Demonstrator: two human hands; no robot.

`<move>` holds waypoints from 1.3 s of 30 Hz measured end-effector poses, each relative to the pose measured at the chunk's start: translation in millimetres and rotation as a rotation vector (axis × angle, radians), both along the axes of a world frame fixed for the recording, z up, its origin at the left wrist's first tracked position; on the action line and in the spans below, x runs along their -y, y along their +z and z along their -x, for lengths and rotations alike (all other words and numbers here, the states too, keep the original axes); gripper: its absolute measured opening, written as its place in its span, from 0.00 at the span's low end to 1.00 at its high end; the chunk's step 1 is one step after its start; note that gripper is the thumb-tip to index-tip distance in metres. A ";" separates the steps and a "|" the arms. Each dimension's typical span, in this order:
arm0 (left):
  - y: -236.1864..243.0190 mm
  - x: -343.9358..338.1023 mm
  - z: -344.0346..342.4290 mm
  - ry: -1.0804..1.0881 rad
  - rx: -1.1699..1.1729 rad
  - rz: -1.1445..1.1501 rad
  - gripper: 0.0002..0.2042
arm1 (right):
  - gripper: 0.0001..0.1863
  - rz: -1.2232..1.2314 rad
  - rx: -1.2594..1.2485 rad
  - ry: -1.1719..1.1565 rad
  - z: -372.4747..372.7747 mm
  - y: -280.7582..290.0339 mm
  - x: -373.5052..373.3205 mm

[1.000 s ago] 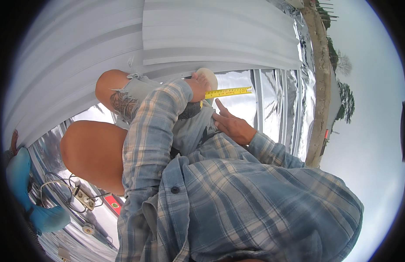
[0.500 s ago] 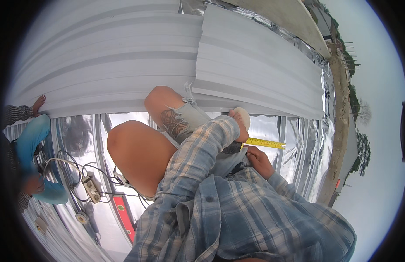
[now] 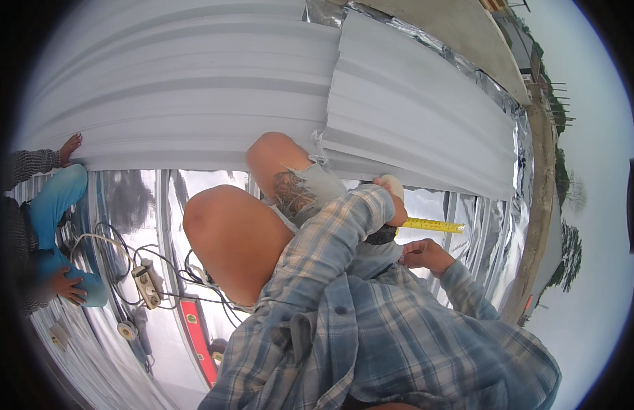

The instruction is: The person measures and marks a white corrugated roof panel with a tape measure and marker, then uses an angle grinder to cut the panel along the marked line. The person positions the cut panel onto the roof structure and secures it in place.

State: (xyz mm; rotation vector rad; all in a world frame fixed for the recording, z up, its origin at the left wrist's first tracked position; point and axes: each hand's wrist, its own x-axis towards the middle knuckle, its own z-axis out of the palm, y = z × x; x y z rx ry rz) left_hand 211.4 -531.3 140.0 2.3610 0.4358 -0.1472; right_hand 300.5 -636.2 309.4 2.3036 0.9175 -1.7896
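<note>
**Tape measure [image 3: 434, 225] out beside the sheet's lower right corner**

The left hand [image 3: 397, 210] has its fingers wrapped around the tape measure, its yellow blade reaching out past the lower edge of the overlapping grey metal sheet [image 3: 419, 102], near that sheet's lower right corner, above the foil-covered surface [image 3: 170, 345]. The right hand [image 3: 428, 257] is just beside the jeans [image 3: 373, 261], fingers curled together; whether they grip anything, I cannot tell. A red spirit level [image 3: 196, 338] and a power strip [image 3: 147, 288] lie on the foil. A co-worker's hand [image 3: 70, 147] rests at the lower edge of the longer metal sheet [image 3: 194, 96], toward its left end.
</note>
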 end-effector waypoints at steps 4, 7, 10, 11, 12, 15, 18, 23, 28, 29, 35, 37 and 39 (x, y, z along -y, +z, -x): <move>25.9 -17.3 26.0 -0.133 0.112 -0.163 0.17 | 0.11 -0.241 0.034 0.206 -2.2 -2.0 9.7; 88.4 -66.5 84.0 -0.190 0.078 0.227 0.16 | 0.13 -0.235 0.129 0.543 -14.5 13.2 -3.5; 101.5 -85.7 110.4 0.222 0.308 0.657 0.16 | 0.09 0.060 0.303 0.729 -45.8 45.7 1.1; 110.7 -93.9 120.8 0.323 0.309 0.812 0.17 | 0.08 0.147 0.298 0.709 -53.5 47.8 4.5; 120.7 -100.4 130.1 0.424 0.313 0.975 0.18 | 0.08 0.097 0.218 0.623 -45.7 55.3 5.5; 146.8 -104.6 157.4 0.538 0.651 1.210 0.16 | 0.10 -0.134 0.054 0.402 -16.3 24.0 14.2; 156.3 -110.9 179.6 0.713 0.862 1.226 0.14 | 0.11 0.015 0.206 0.600 -22.6 32.5 3.1; 152.0 -132.3 210.8 1.061 1.276 1.236 0.12 | 0.12 -0.479 0.289 0.082 -78.0 112.1 -35.2; 114.1 -149.7 232.6 1.324 1.622 1.315 0.11 | 0.20 -1.223 -0.206 -0.438 -26.8 161.3 -95.1; 116.1 -147.6 234.0 1.347 1.634 1.293 0.11 | 0.19 -1.254 -0.284 -0.401 -21.4 166.9 -103.8; 120.3 -145.1 211.2 1.482 1.501 1.152 0.13 | 0.12 -1.513 -0.086 0.384 -13.3 196.2 -164.6; 113.5 -148.0 206.3 1.516 1.380 1.095 0.13 | 0.10 -1.707 0.184 0.834 -19.6 197.4 -194.6; 102.9 -153.4 209.8 1.515 1.242 0.917 0.14 | 0.11 -1.820 0.165 1.207 -3.6 210.4 -224.4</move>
